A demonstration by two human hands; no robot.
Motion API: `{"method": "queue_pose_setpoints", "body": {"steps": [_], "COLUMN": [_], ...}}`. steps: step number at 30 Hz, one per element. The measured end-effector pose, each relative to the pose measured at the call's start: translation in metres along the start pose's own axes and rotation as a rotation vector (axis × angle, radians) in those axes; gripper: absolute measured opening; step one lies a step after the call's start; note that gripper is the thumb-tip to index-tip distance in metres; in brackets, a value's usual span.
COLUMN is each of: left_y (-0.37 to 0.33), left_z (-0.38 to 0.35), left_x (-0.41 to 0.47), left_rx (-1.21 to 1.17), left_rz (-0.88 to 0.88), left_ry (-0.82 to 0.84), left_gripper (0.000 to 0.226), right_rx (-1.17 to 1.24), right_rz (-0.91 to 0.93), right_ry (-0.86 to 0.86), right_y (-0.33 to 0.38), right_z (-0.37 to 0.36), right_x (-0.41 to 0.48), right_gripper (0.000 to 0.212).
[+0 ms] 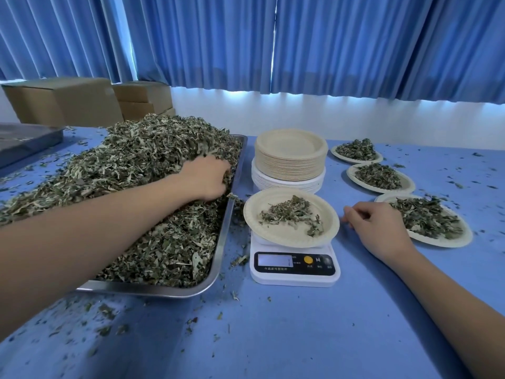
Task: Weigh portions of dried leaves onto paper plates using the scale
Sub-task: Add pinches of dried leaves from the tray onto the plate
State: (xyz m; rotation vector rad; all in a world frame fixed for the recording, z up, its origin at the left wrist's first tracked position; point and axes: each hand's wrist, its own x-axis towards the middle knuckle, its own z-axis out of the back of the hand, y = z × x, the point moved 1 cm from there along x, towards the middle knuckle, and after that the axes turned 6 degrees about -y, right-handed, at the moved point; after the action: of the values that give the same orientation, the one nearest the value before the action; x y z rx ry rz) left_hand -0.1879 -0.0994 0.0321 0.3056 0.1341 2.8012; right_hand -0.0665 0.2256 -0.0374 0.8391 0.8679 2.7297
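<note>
A big heap of dried leaves (131, 165) fills a steel tray (226, 231) on the left. My left hand (206, 177) is dug into the heap near the tray's right wall, fingers curled around a clump of leaves. A white scale (295, 265) stands in the middle with a paper plate (273, 233) on it, and a small portion of leaves (292, 213) lies on that plate. My right hand (377, 222) rests on the table just right of the plate, fingers loosely curled, holding nothing.
A stack of paper plates (291, 157) stands behind the scale. Three filled plates lie at the right: (356, 151), (379, 177), (429, 221). Cardboard boxes (62, 102) sit at the back left, beside a second grey tray (24, 140). Leaf crumbs litter the blue table (287, 332).
</note>
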Motion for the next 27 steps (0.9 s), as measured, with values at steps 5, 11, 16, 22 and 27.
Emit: {"method": "queue_pose_setpoints", "body": {"steps": [5,11,16,22,27], "left_y": [0.000,-0.011,-0.021,-0.017,-0.010], "left_z": [-0.008,0.014,0.031,0.025,0.028], "left_x": [-0.008,-0.017,-0.020,-0.032,-0.032], "left_rx": [0.036,0.113,0.158,0.062,0.029], "left_rz": [-0.096,-0.121,-0.101,-0.152,-0.130], "left_ry": [0.046,0.070,0.176,0.188,0.040], "left_gripper": [0.045,0.037,0.020,0.039,0.031], "right_rx": [0.006,0.009,-0.003,0.007,0.007], "right_rz": [0.003,-0.018,-0.009,-0.016,-0.020], "right_ry": [0.006,0.011,0.020,0.027,0.029], "right_y": [-0.001,0.001,0.002,0.002,0.004], "right_z": [0.000,0.000,0.000,0.001,0.001], "right_x": [0.000,0.000,-0.001,-0.001,-0.001], "right_gripper": [0.038,0.038,0.039,0.038,0.038]}}
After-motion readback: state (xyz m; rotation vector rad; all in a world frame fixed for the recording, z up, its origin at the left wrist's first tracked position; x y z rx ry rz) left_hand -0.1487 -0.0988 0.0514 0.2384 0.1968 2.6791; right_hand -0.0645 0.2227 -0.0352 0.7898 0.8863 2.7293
